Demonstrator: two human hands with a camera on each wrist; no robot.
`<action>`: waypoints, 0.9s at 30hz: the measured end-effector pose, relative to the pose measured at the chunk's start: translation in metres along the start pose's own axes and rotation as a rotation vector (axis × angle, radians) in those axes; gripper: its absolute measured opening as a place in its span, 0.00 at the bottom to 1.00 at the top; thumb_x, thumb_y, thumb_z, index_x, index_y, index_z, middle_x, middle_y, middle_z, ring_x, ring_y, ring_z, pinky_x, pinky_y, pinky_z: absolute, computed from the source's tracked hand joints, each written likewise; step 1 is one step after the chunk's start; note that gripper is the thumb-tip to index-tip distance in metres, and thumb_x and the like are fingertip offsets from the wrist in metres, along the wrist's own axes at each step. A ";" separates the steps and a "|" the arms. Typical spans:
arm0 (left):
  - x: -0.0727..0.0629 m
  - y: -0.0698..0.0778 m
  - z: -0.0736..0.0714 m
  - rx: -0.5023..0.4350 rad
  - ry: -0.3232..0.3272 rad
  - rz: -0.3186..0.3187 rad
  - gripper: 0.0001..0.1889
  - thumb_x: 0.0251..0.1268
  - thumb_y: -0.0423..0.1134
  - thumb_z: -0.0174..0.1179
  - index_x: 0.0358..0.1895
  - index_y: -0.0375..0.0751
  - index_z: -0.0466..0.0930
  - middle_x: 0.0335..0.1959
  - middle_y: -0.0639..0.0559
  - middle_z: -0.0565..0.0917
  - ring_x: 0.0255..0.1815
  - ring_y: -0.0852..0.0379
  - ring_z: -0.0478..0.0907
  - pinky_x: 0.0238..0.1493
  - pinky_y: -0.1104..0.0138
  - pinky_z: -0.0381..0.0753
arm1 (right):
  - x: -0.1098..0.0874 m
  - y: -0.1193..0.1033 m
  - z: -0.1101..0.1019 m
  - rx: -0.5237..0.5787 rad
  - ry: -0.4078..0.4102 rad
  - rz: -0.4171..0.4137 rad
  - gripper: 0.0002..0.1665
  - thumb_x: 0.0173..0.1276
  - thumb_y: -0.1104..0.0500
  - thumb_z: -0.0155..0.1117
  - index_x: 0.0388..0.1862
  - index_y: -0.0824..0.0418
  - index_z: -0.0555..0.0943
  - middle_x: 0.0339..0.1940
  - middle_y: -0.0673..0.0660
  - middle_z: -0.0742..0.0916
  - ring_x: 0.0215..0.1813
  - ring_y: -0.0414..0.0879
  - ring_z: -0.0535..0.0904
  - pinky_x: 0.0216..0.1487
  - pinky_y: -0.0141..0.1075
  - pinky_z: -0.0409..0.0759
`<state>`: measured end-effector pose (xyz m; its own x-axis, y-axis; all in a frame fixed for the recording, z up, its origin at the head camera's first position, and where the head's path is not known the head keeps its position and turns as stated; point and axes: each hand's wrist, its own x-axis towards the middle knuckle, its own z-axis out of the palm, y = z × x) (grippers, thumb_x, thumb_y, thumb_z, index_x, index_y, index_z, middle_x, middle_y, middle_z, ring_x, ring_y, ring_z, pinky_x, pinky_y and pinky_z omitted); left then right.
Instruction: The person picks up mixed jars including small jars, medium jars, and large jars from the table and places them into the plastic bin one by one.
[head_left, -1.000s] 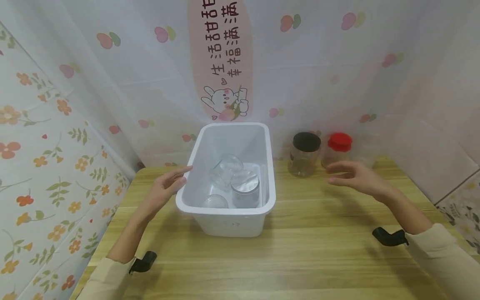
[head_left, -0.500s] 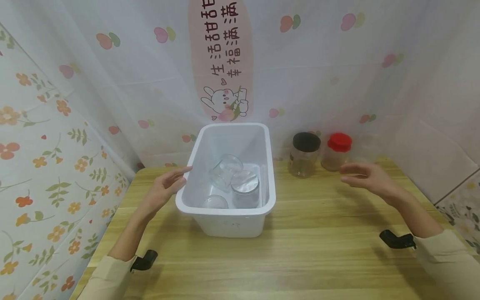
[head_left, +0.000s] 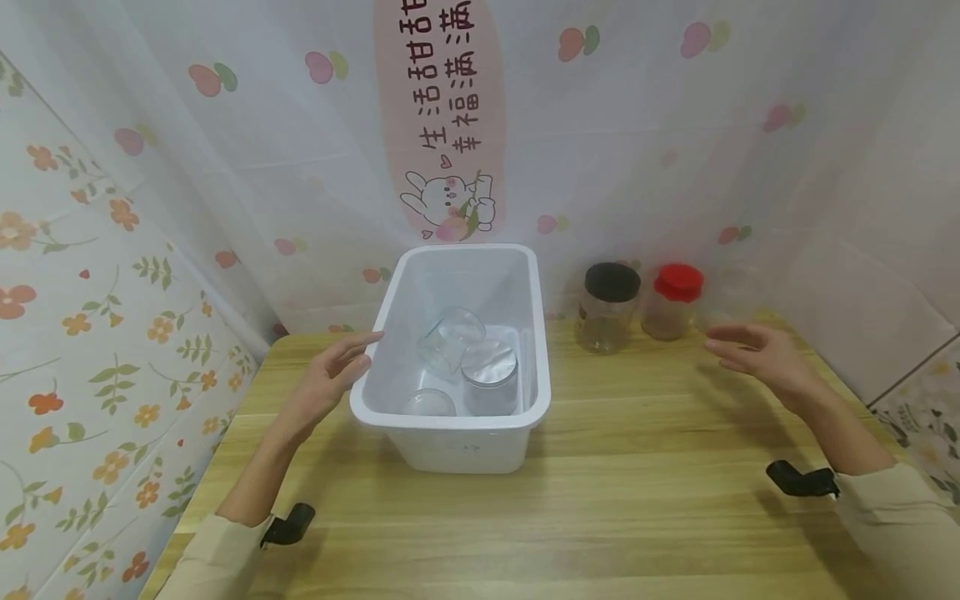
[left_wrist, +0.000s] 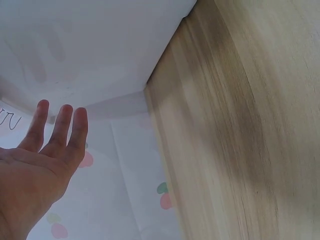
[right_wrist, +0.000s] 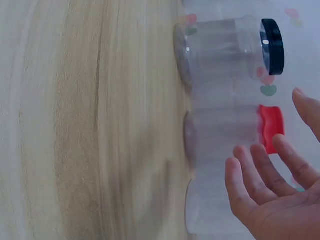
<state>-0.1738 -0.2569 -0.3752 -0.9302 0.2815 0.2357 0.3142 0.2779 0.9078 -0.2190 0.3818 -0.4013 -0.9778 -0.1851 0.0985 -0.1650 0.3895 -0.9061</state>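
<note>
A white plastic bin (head_left: 465,446) stands on the wooden table, with several clear jars inside, one topped by a silvery lid (head_left: 490,363). At the bin's left rim is my left hand (head_left: 327,379), its fingers fairly straight; whether the fingertips touch the rim I cannot tell. My right hand (head_left: 765,358) hovers with loosely bent fingers and holds nothing. It is nearest to a clear jar (right_wrist: 212,207) without a visible lid, at the right end of a row. Beside that jar stand a red-lidded jar (head_left: 670,308) and a black-lidded jar (head_left: 609,312), both upright.
The wooden table (head_left: 600,517) runs up to a printed white curtain (head_left: 637,167) at the back. Floral cloth (head_left: 112,333) hangs along the left side. A black wrist mount (head_left: 288,525) sits at the left cuff and another black mount (head_left: 801,479) at the right.
My right hand has moved right, from in front of the red-lidded jar to in front of the clear jar at the row's end. My left hand has stayed by the bin's rim.
</note>
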 end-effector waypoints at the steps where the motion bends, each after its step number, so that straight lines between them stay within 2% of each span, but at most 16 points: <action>1: 0.000 0.000 0.000 0.004 0.001 0.000 0.22 0.81 0.37 0.52 0.72 0.38 0.70 0.69 0.39 0.73 0.66 0.39 0.71 0.56 0.62 0.75 | 0.000 0.000 -0.001 0.020 0.013 0.001 0.22 0.77 0.64 0.60 0.65 0.73 0.73 0.52 0.41 0.83 0.51 0.30 0.80 0.50 0.30 0.79; 4: 0.000 0.000 0.000 0.010 0.007 -0.004 0.22 0.81 0.38 0.52 0.73 0.39 0.70 0.70 0.39 0.73 0.66 0.39 0.71 0.56 0.62 0.75 | 0.001 0.003 -0.003 0.126 0.051 0.003 0.15 0.77 0.66 0.60 0.60 0.62 0.78 0.51 0.41 0.84 0.50 0.31 0.82 0.49 0.29 0.79; 8: -0.001 0.001 0.001 0.004 0.009 -0.002 0.22 0.82 0.38 0.51 0.73 0.39 0.70 0.70 0.39 0.72 0.67 0.39 0.71 0.56 0.63 0.76 | 0.002 0.006 -0.006 0.247 0.106 0.008 0.15 0.75 0.68 0.62 0.54 0.51 0.80 0.52 0.42 0.83 0.49 0.31 0.82 0.46 0.27 0.80; 16: -0.001 -0.001 0.002 0.012 0.014 -0.013 0.22 0.82 0.39 0.52 0.73 0.40 0.70 0.71 0.42 0.72 0.68 0.41 0.70 0.57 0.59 0.75 | 0.002 0.008 -0.006 0.308 0.252 0.038 0.14 0.73 0.66 0.65 0.52 0.53 0.77 0.50 0.44 0.80 0.44 0.31 0.82 0.43 0.25 0.79; 22: -0.001 0.000 0.003 0.007 0.012 -0.008 0.22 0.82 0.39 0.51 0.73 0.39 0.70 0.71 0.39 0.72 0.67 0.40 0.71 0.56 0.63 0.75 | 0.004 0.007 -0.002 0.359 0.440 0.063 0.16 0.68 0.65 0.72 0.49 0.53 0.77 0.47 0.44 0.79 0.39 0.29 0.82 0.38 0.22 0.78; 27: -0.001 -0.001 0.003 0.002 0.014 -0.009 0.22 0.82 0.39 0.50 0.73 0.39 0.69 0.70 0.38 0.72 0.65 0.43 0.72 0.55 0.64 0.76 | 0.011 0.007 -0.002 0.325 0.560 0.137 0.22 0.63 0.60 0.77 0.50 0.48 0.75 0.51 0.44 0.76 0.48 0.33 0.76 0.37 0.21 0.77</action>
<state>-0.1725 -0.2549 -0.3770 -0.9356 0.2658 0.2324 0.3060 0.2819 0.9093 -0.2309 0.3840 -0.4063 -0.9210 0.3784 0.0927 -0.0723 0.0679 -0.9951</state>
